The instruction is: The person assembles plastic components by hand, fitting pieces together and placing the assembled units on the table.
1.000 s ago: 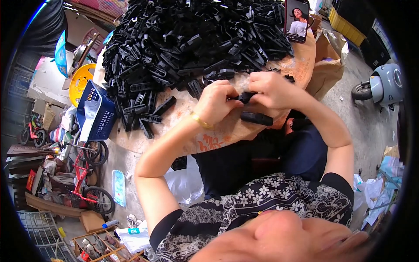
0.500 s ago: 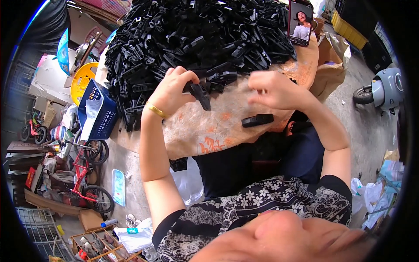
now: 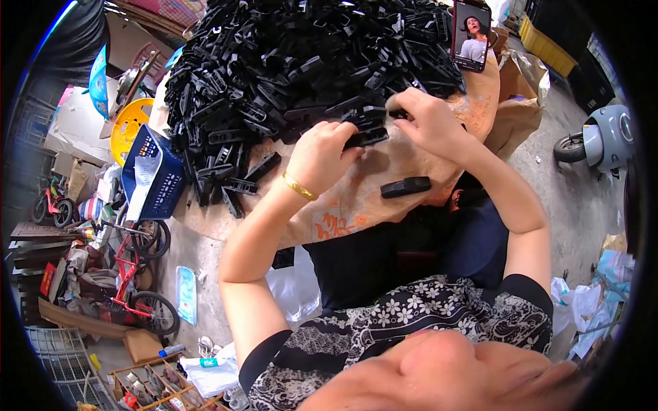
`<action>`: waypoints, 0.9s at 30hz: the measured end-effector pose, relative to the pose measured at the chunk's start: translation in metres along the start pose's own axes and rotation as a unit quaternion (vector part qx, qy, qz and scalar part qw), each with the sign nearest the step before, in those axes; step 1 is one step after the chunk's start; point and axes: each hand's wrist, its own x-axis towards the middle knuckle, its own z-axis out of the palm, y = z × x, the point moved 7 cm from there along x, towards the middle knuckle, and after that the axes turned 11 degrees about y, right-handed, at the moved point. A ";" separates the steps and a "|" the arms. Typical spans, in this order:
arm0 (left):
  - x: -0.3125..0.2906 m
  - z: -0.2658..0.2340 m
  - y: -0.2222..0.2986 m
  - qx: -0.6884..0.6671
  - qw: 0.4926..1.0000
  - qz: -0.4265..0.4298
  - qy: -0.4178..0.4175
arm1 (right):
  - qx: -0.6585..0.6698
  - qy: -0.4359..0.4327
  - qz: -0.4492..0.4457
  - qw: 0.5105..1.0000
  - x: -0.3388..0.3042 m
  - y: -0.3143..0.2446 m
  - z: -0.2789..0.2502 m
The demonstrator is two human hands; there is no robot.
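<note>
A large heap of black plastic parts (image 3: 301,61) covers the far side of the table. My left hand (image 3: 319,159), with a gold bangle at its wrist, is closed at the near edge of the heap. Its thumb and fingers grip the near end of a black plastic part (image 3: 370,134). To the right, my right hand (image 3: 430,123) is curled with its fingertips drawn together beside the heap. A bit of black shows under those fingertips, too hidden to name. One longer black part (image 3: 406,187) lies apart, near the table's front edge.
A phone (image 3: 471,35) stands upright at the table's far right. The table's cover (image 3: 329,219) is tan with orange marks. Left of the table are a blue basket (image 3: 163,179) and a red bicycle (image 3: 127,274). A grey scooter (image 3: 606,140) stands at the right.
My left hand has moved right, toward the right hand; the part that dangled from it is no longer seen there. My right hand has shifted slightly away from me, to the heap's edge.
</note>
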 end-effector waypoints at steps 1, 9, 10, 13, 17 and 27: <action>-0.001 -0.002 0.003 0.000 1.000 0.000 0.000 | 0.103 -0.006 0.095 0.990 0.001 0.003 -0.006; -0.006 0.013 -0.001 -0.149 0.975 -0.121 -0.109 | 0.085 -0.121 0.024 0.989 -0.018 0.005 -0.011; -0.008 0.017 -0.005 -0.177 0.956 -0.197 -0.129 | 0.073 -0.116 0.026 0.990 -0.020 0.007 -0.012; -0.001 0.012 -0.010 -0.125 0.986 -0.102 -0.036 | -0.006 -0.122 0.025 0.992 -0.022 0.006 -0.018; -0.005 0.005 -0.020 -0.046 0.995 -0.074 0.041 | 0.002 -0.089 0.008 0.996 -0.017 -0.001 -0.019; -0.011 0.026 0.013 -0.131 0.975 -0.126 -0.131 | 0.103 -0.119 -0.017 0.987 -0.021 -0.020 -0.012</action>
